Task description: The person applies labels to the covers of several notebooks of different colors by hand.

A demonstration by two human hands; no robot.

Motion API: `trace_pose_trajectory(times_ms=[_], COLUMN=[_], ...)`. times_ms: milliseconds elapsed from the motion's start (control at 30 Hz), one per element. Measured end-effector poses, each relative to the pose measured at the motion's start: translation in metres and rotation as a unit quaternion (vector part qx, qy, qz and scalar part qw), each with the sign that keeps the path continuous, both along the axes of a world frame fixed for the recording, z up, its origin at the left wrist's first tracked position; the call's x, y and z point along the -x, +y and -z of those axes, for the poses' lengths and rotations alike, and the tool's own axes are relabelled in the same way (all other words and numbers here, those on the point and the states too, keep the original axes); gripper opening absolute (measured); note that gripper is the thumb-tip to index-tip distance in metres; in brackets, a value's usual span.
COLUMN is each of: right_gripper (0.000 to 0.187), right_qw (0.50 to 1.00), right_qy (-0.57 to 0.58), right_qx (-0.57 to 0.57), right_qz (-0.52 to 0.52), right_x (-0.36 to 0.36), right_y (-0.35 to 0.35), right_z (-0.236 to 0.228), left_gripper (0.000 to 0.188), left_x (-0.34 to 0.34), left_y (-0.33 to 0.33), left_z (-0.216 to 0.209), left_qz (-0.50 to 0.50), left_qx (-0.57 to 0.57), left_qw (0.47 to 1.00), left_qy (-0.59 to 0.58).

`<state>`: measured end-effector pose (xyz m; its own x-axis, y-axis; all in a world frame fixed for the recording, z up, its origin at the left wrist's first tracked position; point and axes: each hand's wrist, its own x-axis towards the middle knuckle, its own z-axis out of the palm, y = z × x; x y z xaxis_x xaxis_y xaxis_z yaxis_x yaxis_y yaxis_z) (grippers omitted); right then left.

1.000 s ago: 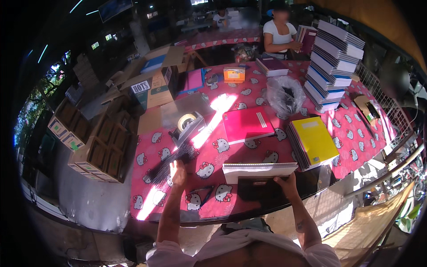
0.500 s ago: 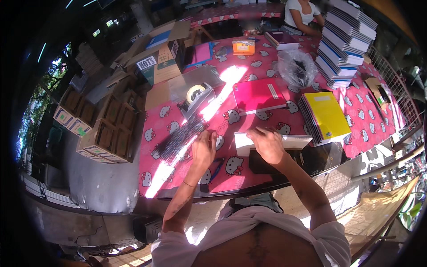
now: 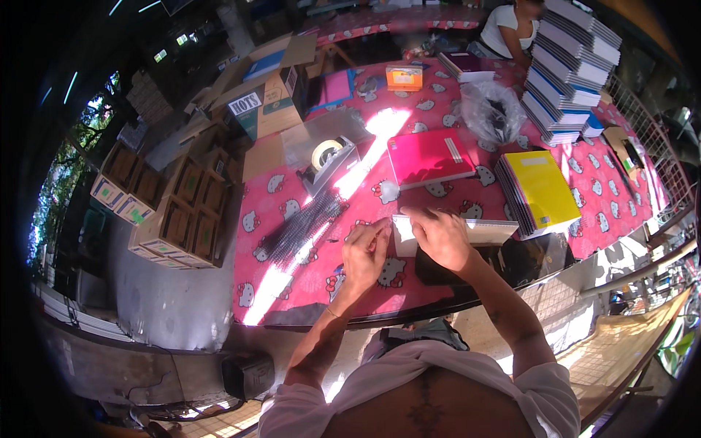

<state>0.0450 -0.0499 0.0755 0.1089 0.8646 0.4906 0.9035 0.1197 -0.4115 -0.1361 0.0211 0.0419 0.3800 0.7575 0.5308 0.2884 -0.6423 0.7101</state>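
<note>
Beneath my right hand [image 3: 442, 239] is a white notebook or pad of sheets [image 3: 493, 232], standing on its long edge near the table's front. My right fingers are closed over its upper edge toward the left end. Just beside that left end, my left hand [image 3: 365, 254] is curled with its fingers pinched together; whatever they hold is too small to make out. Left of it lies a bundle of dark binding coils [image 3: 303, 230]. A pink notebook [image 3: 429, 159] lies flat beyond my hands, and a stack of yellow-covered spiral notebooks [image 3: 539, 191] sits to the right.
The table has a pink patterned cloth [image 3: 350, 310]. Toward the back are a tape dispenser [image 3: 332, 164], an orange box [image 3: 404, 78], a clear plastic bag [image 3: 493, 113] and a tall notebook stack [image 3: 566, 77]. Cartons [image 3: 266, 102] stand at left. Another person [image 3: 504, 33] sits at the far side.
My left hand has moved right, toward the left end of the white notebook. My right hand keeps its hold on the notebook. The whole view has shifted slightly.
</note>
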Motion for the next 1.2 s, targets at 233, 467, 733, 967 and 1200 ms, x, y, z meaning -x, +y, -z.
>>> trace_pose_trajectory(times_ms=[233, 467, 733, 967, 1200], right_gripper=[0.024, 0.017, 0.012, 0.016, 0.018], right_qw=[1.0, 0.999, 0.997, 0.996, 0.991], right_qy=[-0.004, 0.026, 0.052, 0.051, 0.083], right_qx=[0.016, -0.001, -0.017, 0.002, -0.007], right_qz=[-0.01, -0.023, -0.046, -0.073, -0.109], right_x=[-0.001, -0.001, -0.006, -0.012, -0.024], right_y=[0.003, 0.005, 0.009, 0.009, 0.01], right_z=[0.002, -0.003, 0.001, 0.001, 0.006], left_gripper=[0.017, 0.015, 0.022, 0.019, 0.027], left_x=[-0.008, -0.007, 0.002, -0.002, -0.015], left_y=[0.004, 0.02, 0.039, 0.06, 0.044], left_z=[0.006, -0.015, -0.034, -0.042, -0.043], left_qz=[-0.012, -0.006, 0.109, 0.242, 0.204], left_qx=[-0.056, -0.039, -0.075, -0.03, -0.098], left_qw=[0.998, 0.997, 0.982, 0.964, 0.967], left_qy=[-0.029, 0.069, 0.134, 0.105, 0.119])
